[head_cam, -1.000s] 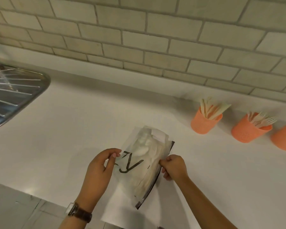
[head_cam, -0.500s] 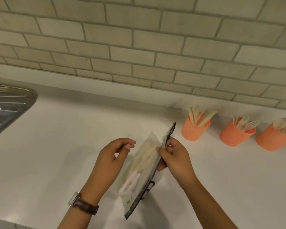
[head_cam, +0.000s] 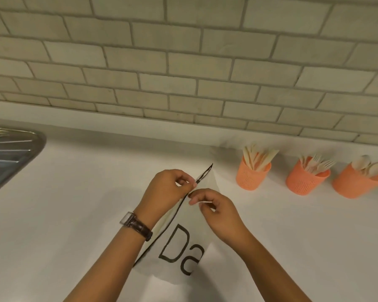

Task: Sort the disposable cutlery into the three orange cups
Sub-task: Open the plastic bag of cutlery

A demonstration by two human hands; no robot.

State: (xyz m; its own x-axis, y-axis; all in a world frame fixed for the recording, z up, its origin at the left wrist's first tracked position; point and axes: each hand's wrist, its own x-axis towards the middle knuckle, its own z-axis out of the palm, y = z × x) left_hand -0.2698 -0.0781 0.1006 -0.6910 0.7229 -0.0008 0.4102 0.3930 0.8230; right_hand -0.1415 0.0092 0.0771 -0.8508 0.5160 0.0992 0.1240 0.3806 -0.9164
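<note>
A translucent white zip bag (head_cam: 183, 243) printed with black letters "Da" is held up over the white counter (head_cam: 85, 203). My left hand (head_cam: 166, 190) pinches the bag's black zip edge near its top. My right hand (head_cam: 216, 212) pinches the bag's near face just below that. Three orange cups stand along the wall at the right: the left cup (head_cam: 252, 176) holds wooden knives, the middle cup (head_cam: 304, 180) holds forks, the right cup (head_cam: 356, 184) holds spoons. What the bag contains is not visible.
A steel sink drainer (head_cam: 11, 153) lies at the left edge of the counter. A tiled wall (head_cam: 183, 73) rises behind the counter. I wear a brown-strapped watch (head_cam: 135, 225) on my left wrist.
The bag has been turned so the printed "Da" face shows toward me. Both hands have shifted to its top edge, fingertips close together. The camera has tilted up and left.
</note>
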